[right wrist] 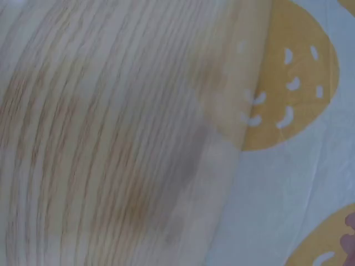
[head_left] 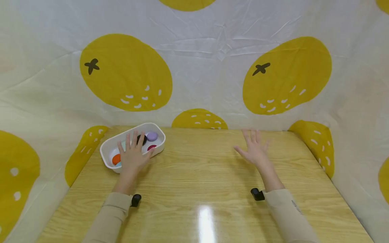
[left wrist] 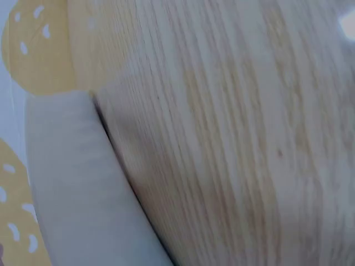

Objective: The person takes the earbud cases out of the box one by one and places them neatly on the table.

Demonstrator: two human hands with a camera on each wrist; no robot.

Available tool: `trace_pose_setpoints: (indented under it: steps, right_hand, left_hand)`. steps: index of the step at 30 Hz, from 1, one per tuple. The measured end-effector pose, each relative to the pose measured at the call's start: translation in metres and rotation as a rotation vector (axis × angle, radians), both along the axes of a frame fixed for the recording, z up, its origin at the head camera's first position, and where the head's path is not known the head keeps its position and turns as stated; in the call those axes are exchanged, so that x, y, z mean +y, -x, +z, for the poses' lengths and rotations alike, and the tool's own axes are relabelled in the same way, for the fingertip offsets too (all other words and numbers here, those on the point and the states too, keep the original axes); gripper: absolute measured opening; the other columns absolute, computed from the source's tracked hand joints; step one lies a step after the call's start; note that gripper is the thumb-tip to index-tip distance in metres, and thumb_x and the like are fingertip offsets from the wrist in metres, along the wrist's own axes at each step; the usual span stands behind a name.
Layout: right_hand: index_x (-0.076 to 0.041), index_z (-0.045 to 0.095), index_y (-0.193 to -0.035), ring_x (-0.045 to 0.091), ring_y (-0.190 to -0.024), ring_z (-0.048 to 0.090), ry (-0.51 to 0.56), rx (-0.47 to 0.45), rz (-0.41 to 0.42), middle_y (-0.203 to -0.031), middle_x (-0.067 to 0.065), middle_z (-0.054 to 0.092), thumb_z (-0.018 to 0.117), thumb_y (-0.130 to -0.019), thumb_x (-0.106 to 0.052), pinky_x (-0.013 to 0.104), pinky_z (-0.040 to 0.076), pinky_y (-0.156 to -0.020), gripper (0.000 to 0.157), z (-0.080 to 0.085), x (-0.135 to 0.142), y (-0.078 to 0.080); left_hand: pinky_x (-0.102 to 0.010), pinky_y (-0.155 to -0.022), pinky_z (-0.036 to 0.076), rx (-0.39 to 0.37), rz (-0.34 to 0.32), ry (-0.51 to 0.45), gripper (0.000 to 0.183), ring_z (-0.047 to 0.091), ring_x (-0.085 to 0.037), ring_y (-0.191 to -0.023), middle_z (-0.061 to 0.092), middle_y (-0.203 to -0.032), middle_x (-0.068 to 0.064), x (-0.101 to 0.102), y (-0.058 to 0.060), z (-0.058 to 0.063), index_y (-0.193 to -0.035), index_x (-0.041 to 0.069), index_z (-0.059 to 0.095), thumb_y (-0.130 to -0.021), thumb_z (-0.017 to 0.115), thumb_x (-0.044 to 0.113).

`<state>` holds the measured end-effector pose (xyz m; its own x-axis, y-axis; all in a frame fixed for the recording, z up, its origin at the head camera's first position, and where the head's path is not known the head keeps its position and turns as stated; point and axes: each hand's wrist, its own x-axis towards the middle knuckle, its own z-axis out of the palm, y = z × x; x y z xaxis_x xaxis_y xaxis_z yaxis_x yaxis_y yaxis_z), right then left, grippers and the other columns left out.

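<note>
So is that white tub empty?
Not empty: an orange piece and a purple piece show inside the white tub, either side of the left hand.

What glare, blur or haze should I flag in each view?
Head: white glare streak on the table at bottom centre; the right hand looks slightly soft. Left wrist: hazy, soft, glare spot at upper right edge. Right wrist: also hazy; the table faintly mirrors the curtain.

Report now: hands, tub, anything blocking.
Left hand spread, partly blocking view of tub. Right hand spread, empty, over table. Coloured round pieces inside tub.
</note>
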<state>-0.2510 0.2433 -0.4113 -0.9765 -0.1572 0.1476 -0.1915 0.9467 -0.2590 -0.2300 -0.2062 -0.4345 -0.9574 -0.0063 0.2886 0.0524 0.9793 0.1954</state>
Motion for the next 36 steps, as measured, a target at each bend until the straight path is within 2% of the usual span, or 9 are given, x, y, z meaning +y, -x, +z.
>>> trace_pose_setpoints:
  steps: [5, 10, 14, 18, 23, 28, 36]
  right_hand:
    - [-0.020, 0.005, -0.148, 0.033, -0.139, -0.007, 0.075, 0.051, 0.028, -0.152, 0.018, -0.004, 0.045, -0.088, -0.054, 0.070, -0.005, -0.099, 0.080, -0.011, -0.029, 0.008]
    - [-0.018, 0.015, -0.147, 0.032, -0.139, 0.006, 0.173, 0.122, 0.053, -0.152, 0.015, 0.007, 0.050, -0.088, -0.046, 0.063, 0.002, -0.104, 0.074, -0.015, -0.069, 0.017]
    - [-0.015, 0.021, -0.146, 0.032, -0.138, 0.012, 0.226, 0.167, 0.087, -0.152, 0.014, 0.012, 0.051, -0.089, -0.043, 0.059, 0.007, -0.106, 0.069, -0.015, -0.102, 0.024]
    - [-0.014, 0.021, -0.145, 0.032, -0.138, 0.014, 0.206, 0.160, 0.124, -0.151, 0.014, 0.012, 0.047, -0.091, -0.043, 0.057, 0.012, -0.106, 0.067, -0.017, -0.133, 0.034]
    - [-0.015, 0.020, -0.145, 0.027, -0.138, 0.013, 0.196, 0.106, 0.140, -0.151, 0.012, 0.013, 0.044, -0.092, -0.044, 0.053, 0.011, -0.109, 0.065, -0.017, -0.171, 0.047]
    - [-0.014, 0.020, -0.145, 0.026, -0.139, 0.013, 0.166, 0.058, 0.128, -0.151, 0.012, 0.015, 0.042, -0.093, -0.044, 0.052, 0.011, -0.110, 0.064, -0.016, -0.205, 0.058]
    - [-0.014, 0.019, -0.146, 0.026, -0.138, 0.016, 0.086, -0.043, 0.103, -0.150, 0.011, 0.018, 0.037, -0.094, -0.048, 0.051, 0.014, -0.110, 0.065, -0.018, -0.249, 0.064]
  left_hand:
    - [-0.058, -0.106, -0.010, 0.104, 0.056, -0.051, 0.076, -0.014, -0.027, -0.139, -0.007, -0.154, -0.006, -0.018, -0.005, 0.003, -0.149, 0.020, 0.005, -0.089, 0.039, 0.053]
    - [-0.056, -0.107, -0.010, 0.152, 0.120, -0.065, 0.075, -0.016, -0.025, -0.139, -0.012, -0.153, -0.002, -0.040, -0.011, 0.007, -0.148, 0.021, 0.000, -0.090, 0.038, 0.049]
    - [-0.058, -0.106, -0.010, 0.140, 0.166, -0.068, 0.075, -0.016, -0.028, -0.138, -0.017, -0.152, -0.003, -0.057, -0.016, 0.005, -0.148, 0.020, -0.005, -0.090, 0.036, 0.046]
    - [-0.061, -0.104, -0.010, 0.113, 0.203, -0.066, 0.075, -0.012, -0.034, -0.138, -0.016, -0.152, -0.007, -0.071, -0.021, 0.003, -0.147, 0.016, -0.006, -0.091, 0.036, 0.042]
    - [-0.062, -0.103, -0.012, 0.051, 0.234, -0.099, 0.075, -0.012, -0.039, -0.137, -0.013, -0.152, -0.014, -0.084, -0.028, -0.001, -0.147, 0.009, -0.004, -0.091, 0.036, 0.039]
    - [-0.064, -0.102, -0.012, 0.004, 0.247, -0.146, 0.076, -0.016, -0.040, -0.135, -0.013, -0.151, -0.017, -0.091, -0.034, -0.006, -0.146, 0.008, -0.007, -0.091, 0.035, 0.039]
    - [-0.066, -0.101, -0.011, -0.042, 0.278, -0.172, 0.076, -0.018, -0.041, -0.134, -0.012, -0.150, -0.021, -0.099, -0.043, -0.013, -0.146, 0.004, -0.003, -0.091, 0.034, 0.042]
